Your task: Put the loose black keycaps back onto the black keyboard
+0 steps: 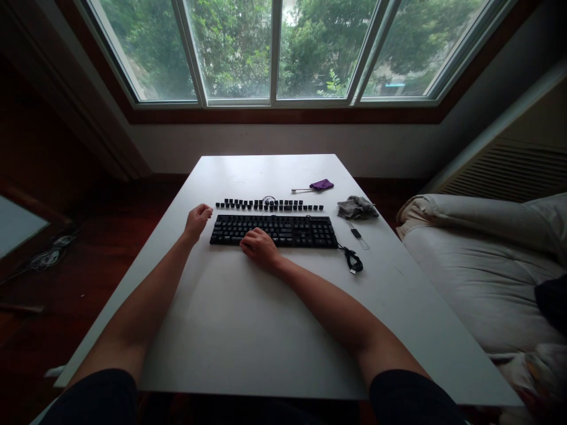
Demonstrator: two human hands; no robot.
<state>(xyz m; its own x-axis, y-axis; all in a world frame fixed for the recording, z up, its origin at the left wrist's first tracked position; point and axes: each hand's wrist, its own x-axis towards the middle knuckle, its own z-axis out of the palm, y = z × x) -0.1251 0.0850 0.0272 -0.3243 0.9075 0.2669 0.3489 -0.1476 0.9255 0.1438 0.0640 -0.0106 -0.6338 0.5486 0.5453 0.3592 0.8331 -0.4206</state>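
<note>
A black keyboard [283, 229] lies across the middle of the white table [248, 330]. My right hand [259, 247] rests on the keyboard's front left part, its fingers curled down onto the keys. My left hand [197, 219] hovers just left of the keyboard's left end, fingers loosely curled, and I cannot make out anything in it. A row of loose black keycaps [270, 205] is lined up behind the keyboard. The keyboard's coiled cable [353, 260] lies at its right end.
A purple cloth with a thin tool [319, 185] lies at the back right, a grey rag [357, 207] beside it, and a small flat object [357, 234] near the cable. A white cushioned sofa [487, 265] stands to the right. Windows run along the far wall.
</note>
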